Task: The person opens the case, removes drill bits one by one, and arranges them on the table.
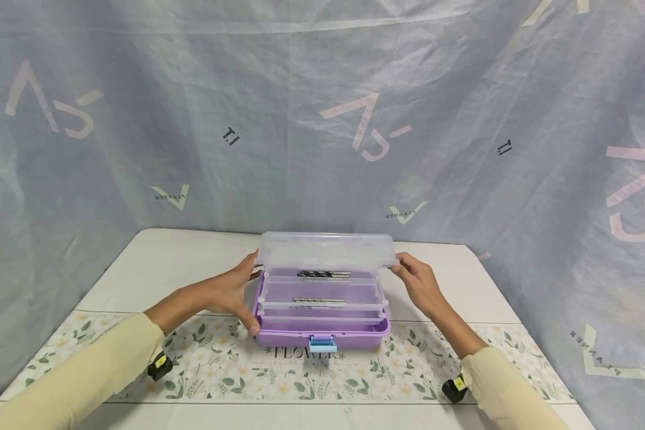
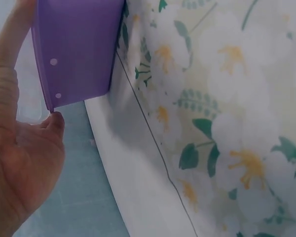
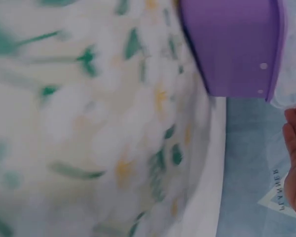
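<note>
A purple toolbox point(image 1: 322, 339) sits on the table with its clear lid point(image 1: 326, 251) raised at the back. Inside, stepped translucent trays point(image 1: 322, 319) hold dark, silver-shanked drill bits point(image 1: 323, 275) in the upper one and silver drill bits point(image 1: 319, 300) in a lower one. My left hand point(image 1: 223, 292) grips the box's left end, thumb at the front corner and fingers toward the back. With thumb and fingers, my right hand point(image 1: 421, 286) holds the lid's right corner. The left wrist view shows a fingertip point(image 2: 55, 121) at the box's rear edge.
A light blue latch point(image 1: 322, 344) hangs at the box's front. Beneath the box runs a flower-printed strip point(image 1: 215, 364) across the white table point(image 1: 183, 257). A grey-blue printed curtain point(image 1: 279, 119) stands behind the table and along its sides.
</note>
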Demonstrator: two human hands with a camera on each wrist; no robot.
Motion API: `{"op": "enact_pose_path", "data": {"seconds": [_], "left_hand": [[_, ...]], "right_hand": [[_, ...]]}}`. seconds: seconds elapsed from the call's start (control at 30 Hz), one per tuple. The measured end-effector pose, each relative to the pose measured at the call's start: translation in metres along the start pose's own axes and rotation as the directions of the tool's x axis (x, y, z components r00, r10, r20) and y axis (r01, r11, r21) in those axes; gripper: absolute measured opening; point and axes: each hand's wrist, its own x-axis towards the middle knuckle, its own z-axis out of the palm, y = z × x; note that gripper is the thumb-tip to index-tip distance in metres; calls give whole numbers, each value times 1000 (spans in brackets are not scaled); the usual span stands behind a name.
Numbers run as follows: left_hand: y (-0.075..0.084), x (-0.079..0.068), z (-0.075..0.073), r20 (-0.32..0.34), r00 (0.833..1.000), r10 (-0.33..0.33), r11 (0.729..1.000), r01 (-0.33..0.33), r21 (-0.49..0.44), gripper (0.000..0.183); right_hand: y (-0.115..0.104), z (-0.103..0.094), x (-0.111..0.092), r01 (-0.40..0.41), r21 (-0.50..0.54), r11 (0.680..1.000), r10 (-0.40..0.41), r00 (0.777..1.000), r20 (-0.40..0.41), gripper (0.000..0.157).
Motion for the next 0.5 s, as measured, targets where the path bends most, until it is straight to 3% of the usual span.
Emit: {"op": "enact_pose_path", "data": {"seconds": [0.27,0.5], "left_hand": [[-2,2,-1,-5,996,89,992,-89,-94,186],[-4,-1,-1,35,999,-5,995,9,-99,185]], "right_hand": [[-14,10,34,-136,99,986,139,990,-28,54],[-9,17,51,-219,222,950,224,975,6,54]]}}
